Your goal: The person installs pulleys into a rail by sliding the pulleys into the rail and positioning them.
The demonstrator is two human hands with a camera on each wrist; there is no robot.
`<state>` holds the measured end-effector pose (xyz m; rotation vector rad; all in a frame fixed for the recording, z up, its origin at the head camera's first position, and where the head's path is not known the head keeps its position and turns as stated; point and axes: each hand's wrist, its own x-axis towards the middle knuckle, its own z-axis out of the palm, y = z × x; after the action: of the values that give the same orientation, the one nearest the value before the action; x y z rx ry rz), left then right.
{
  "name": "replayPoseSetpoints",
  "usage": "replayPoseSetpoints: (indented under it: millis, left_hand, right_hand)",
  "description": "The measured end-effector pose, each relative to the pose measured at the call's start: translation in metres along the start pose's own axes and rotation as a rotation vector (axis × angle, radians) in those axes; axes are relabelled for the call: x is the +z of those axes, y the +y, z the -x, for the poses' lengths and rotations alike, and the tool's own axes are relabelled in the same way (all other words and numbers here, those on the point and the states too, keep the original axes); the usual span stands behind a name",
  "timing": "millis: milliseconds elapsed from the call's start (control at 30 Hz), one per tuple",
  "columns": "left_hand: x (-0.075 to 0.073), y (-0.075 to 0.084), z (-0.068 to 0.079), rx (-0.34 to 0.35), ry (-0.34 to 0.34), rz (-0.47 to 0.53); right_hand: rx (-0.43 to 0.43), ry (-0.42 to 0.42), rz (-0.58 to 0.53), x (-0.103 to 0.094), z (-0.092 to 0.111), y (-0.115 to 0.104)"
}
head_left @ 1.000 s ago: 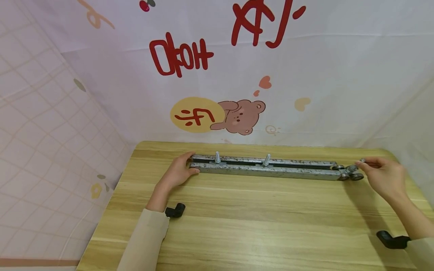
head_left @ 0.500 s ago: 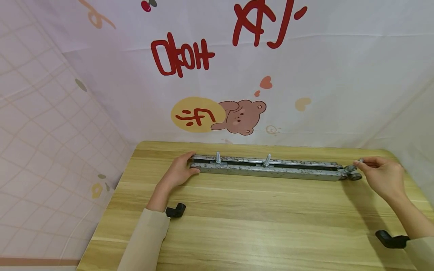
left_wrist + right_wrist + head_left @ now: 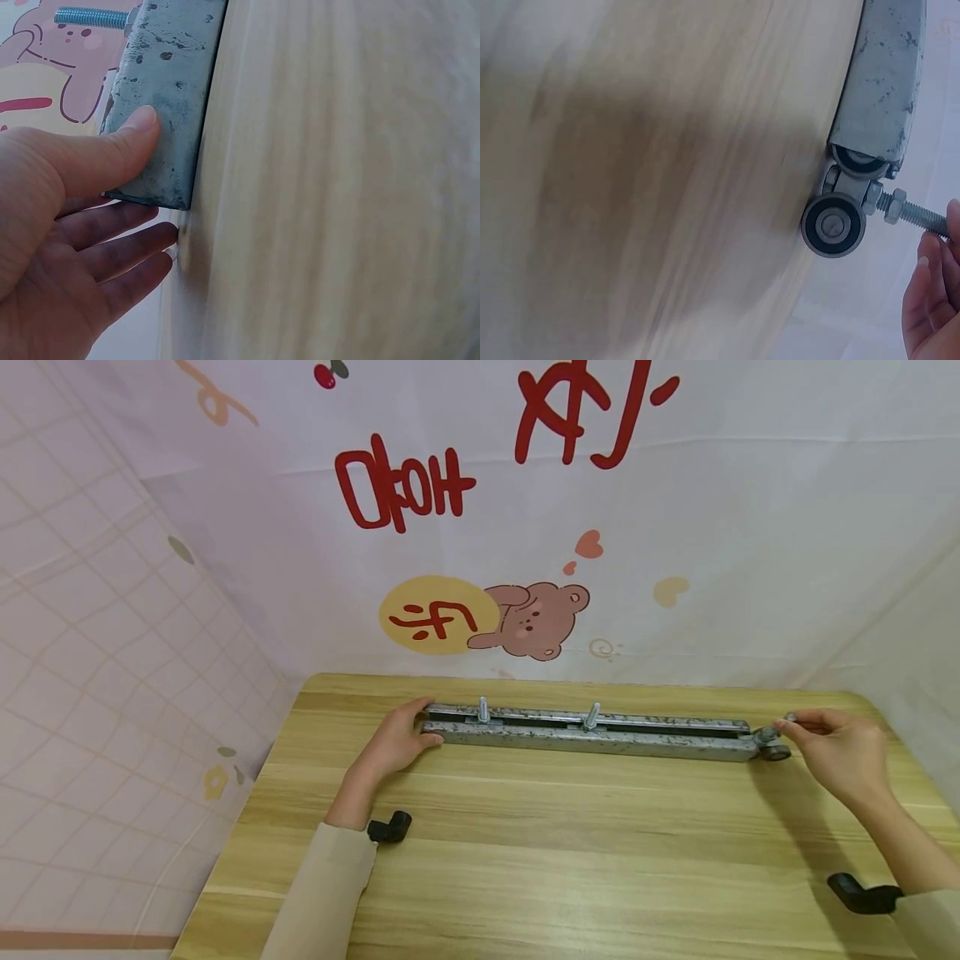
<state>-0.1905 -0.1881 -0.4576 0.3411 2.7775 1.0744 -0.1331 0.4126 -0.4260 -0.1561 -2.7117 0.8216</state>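
Note:
A long, speckled grey metal rail (image 3: pixel 600 742) with a slot along its top lies across the back of the table. My left hand (image 3: pixel 393 740) holds its left end, thumb on the near face and fingers on the far side. In the right wrist view, a roller trolley (image 3: pixel 832 225) sits at the rail's other end. One pair of its wheels is partly inside the channel; the outer wheel stays outside. My right hand (image 3: pixel 847 756) pinches the tip of the trolley's threaded bolt (image 3: pixel 922 217). Two other bolts (image 3: pixel 592 717) stand up from the slot.
The wooden table (image 3: pixel 570 843) reaches toward me from the rail. Printed cloth (image 3: pixel 720 543) hangs close behind the table's back edge and on both sides. A black wrist mount (image 3: pixel 862 893) sits at each forearm.
My right hand has moved slightly left, sliding the trolley's inner wheels into the rail's end. My left hand and the rail stay nearly still.

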Motion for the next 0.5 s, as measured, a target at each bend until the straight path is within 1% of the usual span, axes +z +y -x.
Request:
replayPoseSetpoints:
  millis: [100, 400, 500]
  left_hand:
    - [0.0, 0.0, 0.0, -0.004, 0.003, 0.001]
    - [0.001, 0.0, 0.0, -0.007, -0.004, 0.011]
    - [0.001, 0.0, 0.0, -0.01, -0.007, 0.021]
  right_hand:
    - [-0.015, -0.002, 0.014, 0.002, 0.001, -0.004]
    - [-0.061, 0.03, -0.022, 0.008, 0.0, -0.014]
    - [-0.069, 0.016, -0.014, 0.01, 0.0, -0.017]
